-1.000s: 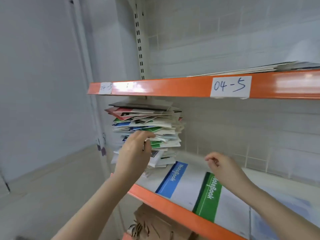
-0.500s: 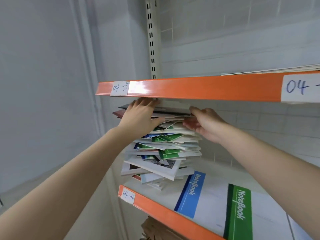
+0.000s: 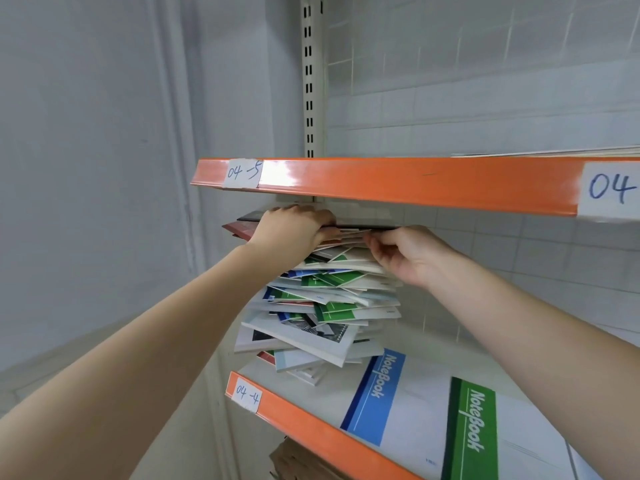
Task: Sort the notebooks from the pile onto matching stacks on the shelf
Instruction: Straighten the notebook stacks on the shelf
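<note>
Both hands are up at the top of the messy notebook pile (image 3: 322,299): the left hand (image 3: 291,233) curls over the dark top notebook (image 3: 256,216), gripping its edge, while just right of it the right hand (image 3: 405,252) pinches the same layers; below the grip, blue notebook (image 3: 377,396) and green notebook (image 3: 471,431) lie flat on the shelf (image 3: 311,424)

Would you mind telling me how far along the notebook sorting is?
Done: blue notebook and green notebook stacks lie started on the shelf. In hand: left hand and right hand grip the top of the pile. Left: nearly the whole tall pile.
</note>
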`<state>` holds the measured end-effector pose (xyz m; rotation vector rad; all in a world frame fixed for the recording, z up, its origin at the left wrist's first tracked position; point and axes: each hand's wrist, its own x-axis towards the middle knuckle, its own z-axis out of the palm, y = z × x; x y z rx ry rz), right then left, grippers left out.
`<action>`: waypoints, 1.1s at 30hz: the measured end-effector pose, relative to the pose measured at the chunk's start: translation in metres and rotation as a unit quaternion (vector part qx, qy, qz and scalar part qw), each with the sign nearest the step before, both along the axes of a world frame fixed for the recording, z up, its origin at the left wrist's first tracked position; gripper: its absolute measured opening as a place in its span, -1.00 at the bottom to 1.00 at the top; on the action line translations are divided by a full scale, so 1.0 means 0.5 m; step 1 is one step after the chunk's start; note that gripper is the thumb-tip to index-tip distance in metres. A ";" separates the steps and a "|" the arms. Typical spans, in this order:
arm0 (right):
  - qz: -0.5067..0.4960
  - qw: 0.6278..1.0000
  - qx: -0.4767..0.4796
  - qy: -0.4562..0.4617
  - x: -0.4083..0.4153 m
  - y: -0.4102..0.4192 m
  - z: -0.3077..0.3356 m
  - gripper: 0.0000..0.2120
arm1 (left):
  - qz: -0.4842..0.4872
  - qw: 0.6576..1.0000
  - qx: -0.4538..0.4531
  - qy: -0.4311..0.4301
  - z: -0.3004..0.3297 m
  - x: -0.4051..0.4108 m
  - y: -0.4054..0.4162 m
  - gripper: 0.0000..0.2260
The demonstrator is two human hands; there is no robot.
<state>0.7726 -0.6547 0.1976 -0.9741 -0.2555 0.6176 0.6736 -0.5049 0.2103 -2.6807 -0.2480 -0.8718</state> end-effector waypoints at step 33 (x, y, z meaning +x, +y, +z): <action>-0.108 0.954 -0.258 -0.113 0.033 -0.214 -0.034 -0.94 | -0.100 0.962 -0.119 -0.225 -0.034 -0.075 -0.024 -0.70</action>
